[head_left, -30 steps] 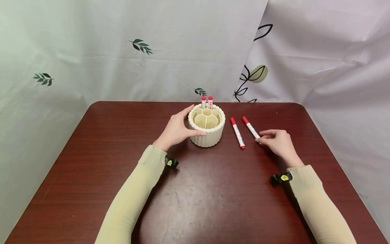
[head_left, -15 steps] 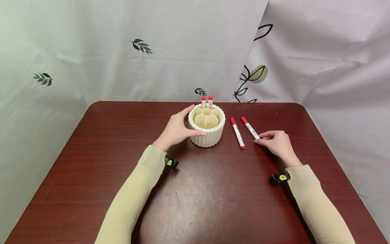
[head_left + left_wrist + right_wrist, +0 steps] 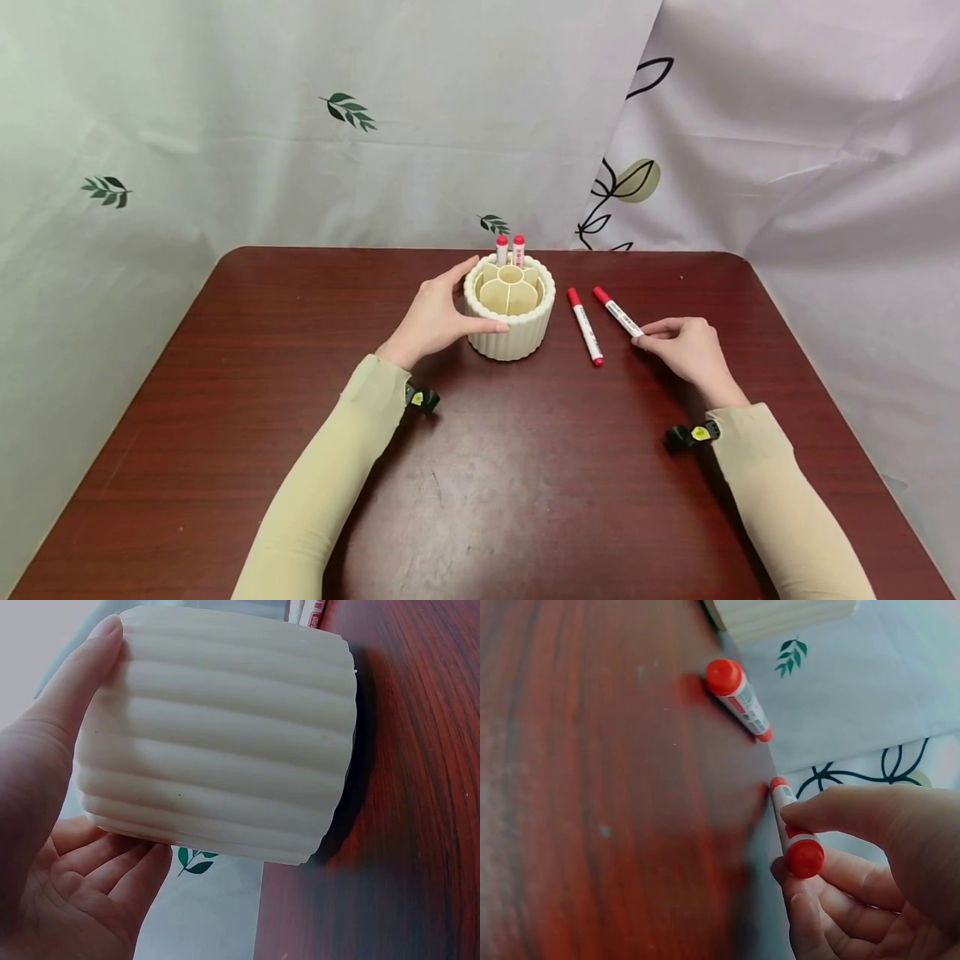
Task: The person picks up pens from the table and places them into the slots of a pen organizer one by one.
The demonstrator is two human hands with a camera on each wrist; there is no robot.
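Note:
A cream, ribbed round pen holder [image 3: 519, 337] with several compartments stands at the far middle of the table. My left hand [image 3: 429, 321] grips its left side, the thumb across the front near the rim and the fingers around the back. Two red-capped markers [image 3: 519, 252] stand in its rear compartments. To its right, a white marker with red ends [image 3: 587, 329] lies on the table. My right hand [image 3: 686, 354] pinches the near end of another such marker [image 3: 619, 315], which points away to the left. In the right wrist view, thumb and fingers flank its red end [image 3: 806, 859].
The dark red wooden table [image 3: 465, 483] reaches back to a white curtain [image 3: 420, 167] with leaf prints, which hangs right behind its far edge. Black wrist cameras [image 3: 423, 398] sit at both cuffs.
My right fingers have closed on the marker's near end, and the marker has shifted a little, its far end slightly left. My left hand and the pen holder stay in place.

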